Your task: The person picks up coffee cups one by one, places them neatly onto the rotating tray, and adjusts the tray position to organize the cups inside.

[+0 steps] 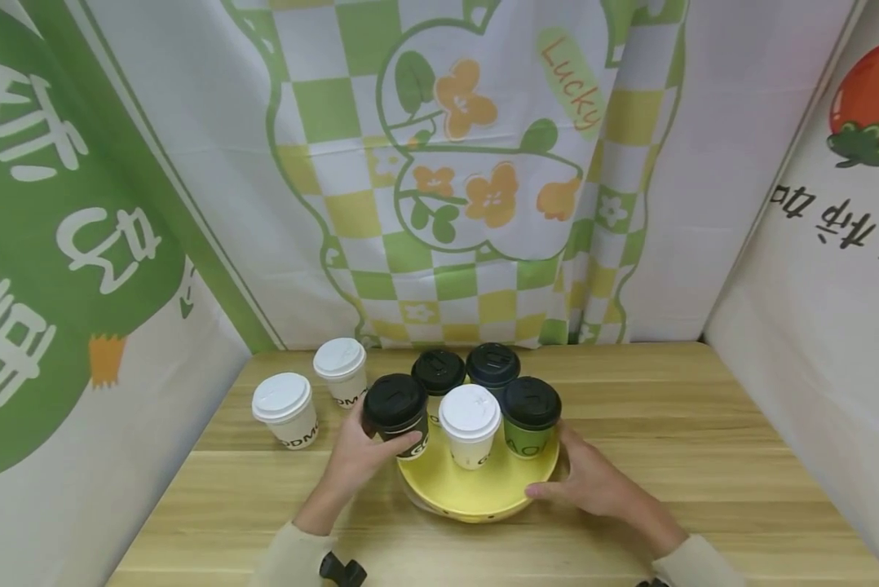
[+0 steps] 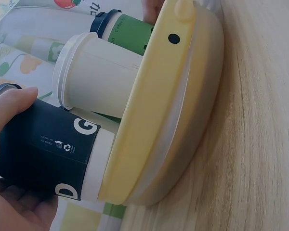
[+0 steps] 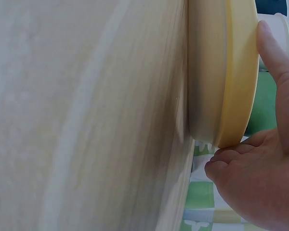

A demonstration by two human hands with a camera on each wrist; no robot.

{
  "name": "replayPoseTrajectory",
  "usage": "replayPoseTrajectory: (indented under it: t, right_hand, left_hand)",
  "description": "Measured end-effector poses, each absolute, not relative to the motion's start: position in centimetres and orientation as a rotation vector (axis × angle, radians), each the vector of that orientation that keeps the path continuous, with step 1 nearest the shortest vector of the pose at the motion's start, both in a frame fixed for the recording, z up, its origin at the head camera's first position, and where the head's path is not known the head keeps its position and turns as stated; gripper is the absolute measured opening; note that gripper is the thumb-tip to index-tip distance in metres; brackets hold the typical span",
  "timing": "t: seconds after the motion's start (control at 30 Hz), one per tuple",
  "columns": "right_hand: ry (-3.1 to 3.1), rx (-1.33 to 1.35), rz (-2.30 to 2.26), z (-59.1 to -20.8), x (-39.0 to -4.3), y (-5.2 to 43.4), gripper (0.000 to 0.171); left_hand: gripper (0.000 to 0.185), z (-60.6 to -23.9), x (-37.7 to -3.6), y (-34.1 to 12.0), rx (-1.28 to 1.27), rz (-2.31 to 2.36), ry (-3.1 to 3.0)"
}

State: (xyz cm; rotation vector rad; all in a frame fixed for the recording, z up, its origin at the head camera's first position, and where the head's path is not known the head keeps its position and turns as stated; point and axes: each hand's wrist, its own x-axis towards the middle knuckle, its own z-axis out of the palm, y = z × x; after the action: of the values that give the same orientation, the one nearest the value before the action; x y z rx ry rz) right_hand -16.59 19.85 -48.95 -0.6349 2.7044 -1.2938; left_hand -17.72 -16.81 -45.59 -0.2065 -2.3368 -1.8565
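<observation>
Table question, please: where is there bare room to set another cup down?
The wooden table lies bare right of the yellow plate, and along the near edge. The plate is crowded with five cups; the left hand grips the black-lidded cup. Two white-lidded cups fill the far left.

A staged tabletop booth: wooden table [image 1: 667, 424] enclosed by hanging printed cloth backdrops [image 1: 476, 163]

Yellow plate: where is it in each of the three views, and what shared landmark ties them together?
Head: yellow plate low centre, between both hands.
Left wrist: plate runs diagonally through the middle, on edge.
Right wrist: plate at upper right, rim by the thumb.
Shared landmark: the white cup standing on it, only its lid edge showing at the right wrist.
</observation>
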Motion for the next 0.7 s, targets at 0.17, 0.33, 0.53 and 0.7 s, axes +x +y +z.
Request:
replayPoseTrajectory:
  t: [0.17,0.33,0.53,0.7]
  right_hand:
    - [2.702,-0.589,-1.270,-48.8,-16.4,19.8,0.131]
    - [2.701,-0.595,-1.276,-48.7,-16.2,19.8,0.131]
    - [2.690,-0.612,-1.291,-48.8,-16.3,19.8,0.131]
    - [2.690,-0.613,-1.294,-48.9,-16.3,19.8,0.131]
  left_hand:
    - [0.079,-45.6,-18.0,-16.5,-0.193,-1.862,-2.330]
    - [0.080,-45.6,-18.1,-16.1,-0.214,-1.865,-2.351]
    - [0.080,-45.6,-18.0,-15.8,-0.229,-1.882,-2.338]
    - [0.079,-46.0,-18.1,-15.6,-0.249,-1.861,-2.344]
